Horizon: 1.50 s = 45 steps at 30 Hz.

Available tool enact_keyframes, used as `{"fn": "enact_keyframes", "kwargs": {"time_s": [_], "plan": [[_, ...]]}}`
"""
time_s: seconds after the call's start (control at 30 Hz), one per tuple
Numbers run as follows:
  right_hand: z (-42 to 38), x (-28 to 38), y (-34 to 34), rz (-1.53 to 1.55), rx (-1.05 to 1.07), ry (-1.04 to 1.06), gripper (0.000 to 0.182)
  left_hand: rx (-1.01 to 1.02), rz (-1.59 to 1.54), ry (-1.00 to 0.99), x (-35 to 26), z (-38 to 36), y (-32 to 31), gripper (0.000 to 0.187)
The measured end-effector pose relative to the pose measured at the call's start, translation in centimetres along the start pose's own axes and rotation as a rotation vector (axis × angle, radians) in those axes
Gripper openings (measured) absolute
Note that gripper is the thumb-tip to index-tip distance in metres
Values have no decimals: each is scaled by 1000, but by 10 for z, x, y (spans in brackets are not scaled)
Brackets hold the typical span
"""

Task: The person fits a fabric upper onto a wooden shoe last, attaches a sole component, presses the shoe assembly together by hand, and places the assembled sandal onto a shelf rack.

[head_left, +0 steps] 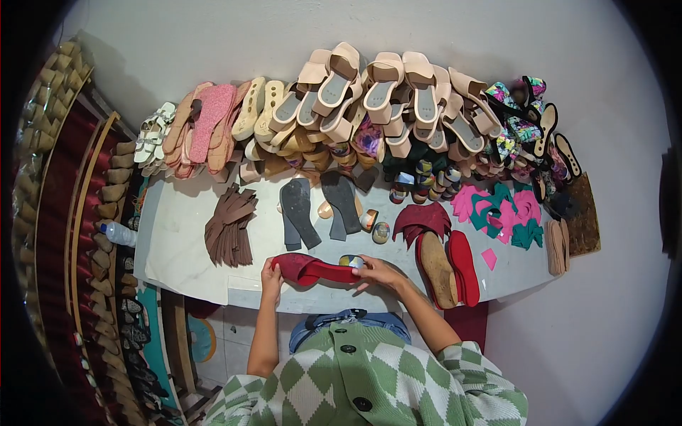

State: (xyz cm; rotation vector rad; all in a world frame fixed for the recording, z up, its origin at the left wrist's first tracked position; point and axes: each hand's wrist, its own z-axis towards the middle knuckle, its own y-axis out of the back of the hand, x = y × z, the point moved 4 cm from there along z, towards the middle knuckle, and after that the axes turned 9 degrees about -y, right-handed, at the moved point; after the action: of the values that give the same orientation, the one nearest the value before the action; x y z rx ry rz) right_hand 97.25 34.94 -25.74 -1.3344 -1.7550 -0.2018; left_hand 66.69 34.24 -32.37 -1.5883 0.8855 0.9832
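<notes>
A red sandal (pixel 312 271) with a dark red strap lies sideways in front of me, just above the table's front edge. My left hand (pixel 271 279) grips its toe end, fingers closed round the edge. At the other end my right hand (pixel 381 274) holds the sandal's heel part, where a multicoloured patterned heel (pixel 349 260) shows by the fingertips. Two similar patterned heels, one of them a rounded heel (pixel 381 232), stand on the table beyond. Right of my right hand lie red soles (pixel 463 270), a tan shoe last (pixel 435 271) and dark red straps (pixel 422 222).
Beige heeled sandals (pixel 380 92) are piled along the wall behind the table (pixel 177 263). Dark soles (pixel 300 213) and brown strips (pixel 231 227) lie mid-table. Pink and green cut pieces (pixel 501 213) are at right. A shelf of shoe lasts (pixel 114 192) and a bottle (pixel 119 234) stand left.
</notes>
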Motion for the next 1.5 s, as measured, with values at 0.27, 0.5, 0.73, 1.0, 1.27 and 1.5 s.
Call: {"fn": "enact_keyframes", "kwargs": {"time_s": [0.27,0.5,0.73,1.0,1.27,1.5], "plan": [[5,-3,4,-303,-175,20,66,-13,117,23,-3,0,3,18],[30,-27,16,-452,-286,154,62,-122,206,85,2,-10,18,22],[67,-51,27,-449,-270,5,60,-277,459,209,-3,-8,23,23],[60,-28,20,-753,-399,72,53,-259,518,218,12,14,34,22],[41,-22,5,-818,-443,317,56,-189,1116,-106,-12,9,18,26],[20,-19,-18,-991,-614,493,50,-242,1143,-197,-41,-1,-2,26]]}}
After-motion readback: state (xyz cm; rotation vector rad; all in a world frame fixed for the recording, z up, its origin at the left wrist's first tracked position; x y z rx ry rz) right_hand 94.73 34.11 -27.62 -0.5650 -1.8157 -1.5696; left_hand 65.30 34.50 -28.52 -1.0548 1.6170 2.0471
